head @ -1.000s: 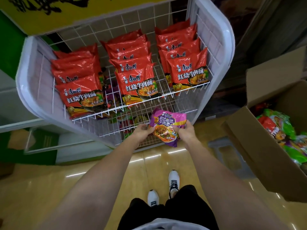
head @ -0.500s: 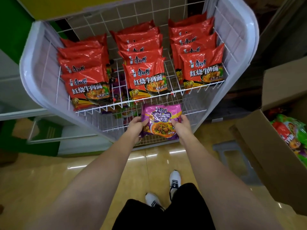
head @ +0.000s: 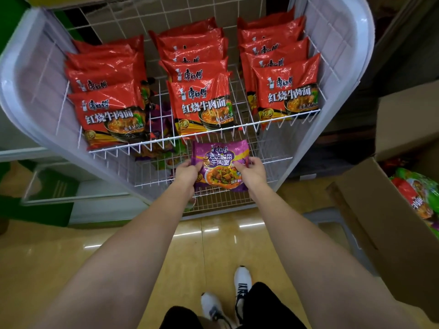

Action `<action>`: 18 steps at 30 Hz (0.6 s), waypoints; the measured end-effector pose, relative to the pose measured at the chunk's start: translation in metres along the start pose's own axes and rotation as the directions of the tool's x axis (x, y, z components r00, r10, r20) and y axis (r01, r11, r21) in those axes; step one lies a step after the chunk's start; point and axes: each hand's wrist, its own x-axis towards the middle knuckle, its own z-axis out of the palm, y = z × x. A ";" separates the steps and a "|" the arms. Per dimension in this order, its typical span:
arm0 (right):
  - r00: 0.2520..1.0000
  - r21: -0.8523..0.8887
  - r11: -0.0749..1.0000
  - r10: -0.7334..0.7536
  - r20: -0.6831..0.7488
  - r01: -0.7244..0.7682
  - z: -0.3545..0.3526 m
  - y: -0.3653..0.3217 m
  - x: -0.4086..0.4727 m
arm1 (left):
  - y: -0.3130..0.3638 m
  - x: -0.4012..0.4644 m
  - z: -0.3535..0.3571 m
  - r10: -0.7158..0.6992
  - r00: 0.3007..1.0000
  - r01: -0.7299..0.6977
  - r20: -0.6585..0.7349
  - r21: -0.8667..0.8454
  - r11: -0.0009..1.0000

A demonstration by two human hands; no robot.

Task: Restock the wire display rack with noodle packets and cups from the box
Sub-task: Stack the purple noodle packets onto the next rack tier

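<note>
A purple noodle packet [head: 219,166] is held face up over the second wire shelf of the white display rack [head: 342,74]. My left hand [head: 186,173] grips its left edge and my right hand [head: 253,172] grips its right edge. Its top edge reaches under the front lip of the upper shelf. That upper shelf carries three rows of red noodle packets [head: 204,100]. More purple packets [head: 154,138] lie further left on the lower shelf, partly hidden by the wires. An open cardboard box [head: 370,210] at the right holds green and red packets [head: 418,193].
The rack's rounded plastic side panels [head: 21,91] close it in on the left and right. A green and white low fixture [head: 54,193] stands on the floor at the left. A grey step stool [head: 332,222] sits between the rack and the box. My feet stand on the shiny tan floor.
Both hands have carried the purple packet forward and up, from below the rack's front edge onto the lower shelf. The packet has turned from tilted to squarely face up.
</note>
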 end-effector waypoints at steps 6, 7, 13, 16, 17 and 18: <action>0.984 -0.110 0.980 -0.173 -0.046 0.167 0.022 -0.001 0.026 | -0.006 0.029 0.002 0.180 0.982 -0.185 -0.053 -0.110 0.977; 0.979 -0.106 0.975 -0.198 -0.044 0.193 0.027 -0.002 0.031 | -0.006 0.036 0.001 0.211 0.976 -0.216 -0.055 -0.121 0.969; 0.950 -0.098 0.945 -0.312 0.021 0.313 0.074 -0.001 0.081 | -0.003 0.082 -0.017 0.425 0.903 -0.429 -0.063 -0.128 0.894; 0.929 -0.049 0.929 -0.361 0.079 0.366 0.096 0.003 0.093 | -0.008 0.119 -0.032 0.481 0.875 -0.484 -0.048 -0.085 0.871; 0.915 -0.057 0.915 -0.394 0.092 0.400 0.103 0.009 0.102 | -0.010 0.131 -0.038 0.507 0.861 -0.508 -0.032 -0.066 0.859; 0.906 -0.095 0.902 -0.413 0.098 0.421 0.108 0.012 0.108 | -0.010 0.142 -0.042 0.533 0.846 -0.533 -0.016 -0.048 0.845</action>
